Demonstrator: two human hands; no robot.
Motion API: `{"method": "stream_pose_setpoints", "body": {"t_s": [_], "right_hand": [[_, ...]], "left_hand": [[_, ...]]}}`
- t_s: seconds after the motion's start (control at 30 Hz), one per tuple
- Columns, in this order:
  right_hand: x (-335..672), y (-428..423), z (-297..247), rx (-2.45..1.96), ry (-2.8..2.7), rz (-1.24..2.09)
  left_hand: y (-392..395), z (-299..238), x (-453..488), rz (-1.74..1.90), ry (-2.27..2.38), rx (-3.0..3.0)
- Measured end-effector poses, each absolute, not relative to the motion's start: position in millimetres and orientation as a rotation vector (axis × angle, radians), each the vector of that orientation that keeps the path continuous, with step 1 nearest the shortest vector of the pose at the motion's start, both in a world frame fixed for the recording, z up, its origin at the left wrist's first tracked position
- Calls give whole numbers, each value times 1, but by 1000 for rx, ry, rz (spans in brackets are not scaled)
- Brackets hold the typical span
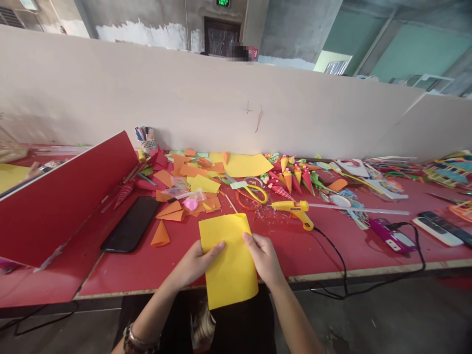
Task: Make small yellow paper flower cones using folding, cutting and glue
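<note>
A yellow sheet of paper point(227, 260) is held over the near edge of the red table point(147, 268), curled slightly at its top. My left hand point(195, 263) grips its left edge with the thumb lying across the front. On the sheet's right edge, my right hand point(263, 258) pinches it with closed fingers. Both hands hold the same sheet.
A black phone point(131, 223) lies to the left. Orange and yellow paper scraps point(184, 189) litter the middle. A yellow glue gun point(297, 209) with a black cord, yellow scissors point(254, 189), paper cones point(291, 177), a pen cup point(146, 137), a red board point(62, 196) and remotes point(438, 228) surround them.
</note>
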State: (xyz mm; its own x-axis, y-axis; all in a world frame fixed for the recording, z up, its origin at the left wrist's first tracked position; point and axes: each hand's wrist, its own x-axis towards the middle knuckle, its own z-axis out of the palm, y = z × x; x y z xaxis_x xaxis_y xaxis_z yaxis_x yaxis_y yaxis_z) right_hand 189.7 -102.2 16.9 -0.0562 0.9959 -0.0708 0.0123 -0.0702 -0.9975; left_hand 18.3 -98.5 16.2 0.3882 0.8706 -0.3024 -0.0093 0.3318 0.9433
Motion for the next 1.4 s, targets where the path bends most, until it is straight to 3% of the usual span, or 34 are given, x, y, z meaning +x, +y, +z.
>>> {"method": "stream_pose_setpoints", "body": {"t_s": [0.37,0.57,0.77,0.93,1.27,1.4], "right_hand": [[195,-93,14,-1221,-1468,1223],[208,-82,25,-1238,-1889,1181],[199,-76,42,-1055,-2510,861],[187,-70,51,-1011,-2735,635],[197,-55,55,-911,-2783,762],[199,-54,56,-973,-2817,749]], "left_hand": [[-97,14,13,811,1152,1261],[-87,37,-8,1052,1487,1972],[-93,61,1,449,1164,2802],[-95,53,13,268,1208,2957],[-81,43,-27,523,1389,3080],[-80,48,-36,691,1632,2782]]}}
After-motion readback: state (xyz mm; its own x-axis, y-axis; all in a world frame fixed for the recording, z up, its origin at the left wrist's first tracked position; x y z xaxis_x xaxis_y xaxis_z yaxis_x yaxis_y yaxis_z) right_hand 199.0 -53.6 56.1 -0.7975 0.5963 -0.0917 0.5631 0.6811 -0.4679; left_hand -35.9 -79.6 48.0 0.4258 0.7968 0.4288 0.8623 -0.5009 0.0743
